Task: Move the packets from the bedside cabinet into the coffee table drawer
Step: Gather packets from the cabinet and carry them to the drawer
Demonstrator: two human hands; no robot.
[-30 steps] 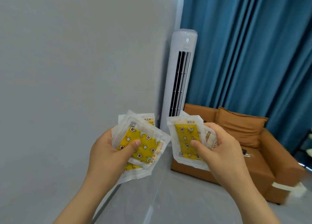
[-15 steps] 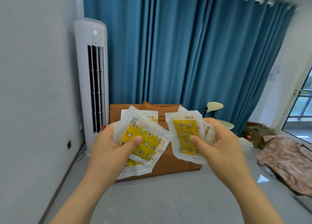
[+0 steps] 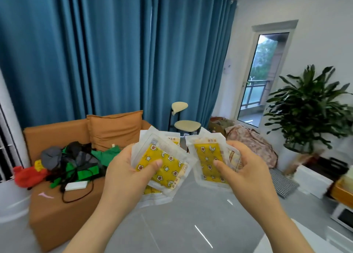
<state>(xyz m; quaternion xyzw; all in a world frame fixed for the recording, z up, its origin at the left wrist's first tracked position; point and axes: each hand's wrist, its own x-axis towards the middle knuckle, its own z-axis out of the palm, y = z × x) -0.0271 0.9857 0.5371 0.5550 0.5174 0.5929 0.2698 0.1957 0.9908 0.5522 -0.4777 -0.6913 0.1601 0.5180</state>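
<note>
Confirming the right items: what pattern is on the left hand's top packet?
The packet is yellow with white stars, moons and egg-like shapes; clearest in the head view.

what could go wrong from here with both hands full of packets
The left hand pins the fanned packets under one thumb; the lowest may slide out onto the floor. The right hand grips a second bundle, so neither hand is free, and opening a drawer could be awkward.
</note>
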